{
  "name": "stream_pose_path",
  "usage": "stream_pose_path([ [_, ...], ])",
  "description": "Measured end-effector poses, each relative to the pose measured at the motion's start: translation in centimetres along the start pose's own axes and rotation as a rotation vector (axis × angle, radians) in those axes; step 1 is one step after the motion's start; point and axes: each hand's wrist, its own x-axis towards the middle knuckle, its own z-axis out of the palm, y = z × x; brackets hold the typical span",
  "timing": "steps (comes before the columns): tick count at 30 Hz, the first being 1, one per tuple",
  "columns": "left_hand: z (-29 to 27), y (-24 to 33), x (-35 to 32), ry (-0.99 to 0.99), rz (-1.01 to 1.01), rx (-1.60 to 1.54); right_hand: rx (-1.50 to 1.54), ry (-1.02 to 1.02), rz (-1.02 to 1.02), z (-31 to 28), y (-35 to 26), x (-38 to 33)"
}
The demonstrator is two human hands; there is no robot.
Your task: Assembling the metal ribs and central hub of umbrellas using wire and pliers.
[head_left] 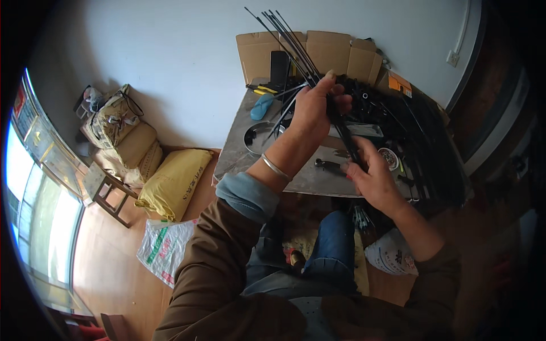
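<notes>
A bundle of thin black rods on a dark shaft, resembling an umbrella frame, slants across the table in both my hands. My left hand is closed round its upper part, where the rods spread toward the wall. Lower down, my right hand grips the shaft's near end, with the thumb along it. A black-handled tool lies on the table just left of that hand. Beside it on the right stands a white bowl of small parts. Left of my left wrist sits a round metal dish.
Dark parts are heaped over the table's right side. Yellow-handled pliers and a blue object lie at the far left, before propped cardboard. A yellow sack and a stool stand on the floor leftward.
</notes>
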Motion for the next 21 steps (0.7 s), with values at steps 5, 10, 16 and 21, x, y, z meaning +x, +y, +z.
stream_pose_path([
  [5,0.7,-0.6,-0.2,-0.014,-0.072,0.134,0.534,-0.11,0.531,-0.2,-1.0,-2.4],
  [10,-0.6,0.0,0.6,-0.2,-0.206,0.304,0.705,-0.087,0.584,1.3,0.1,-5.8],
  [16,-1.8,-1.4,1.0,-0.234,-0.239,0.19,0.712,-0.202,0.667,2.6,1.9,-8.9],
  [21,0.0,-2.0,-0.9,-0.262,-0.273,0.251,0.572,-0.434,0.648,2.0,3.4,-10.4],
])
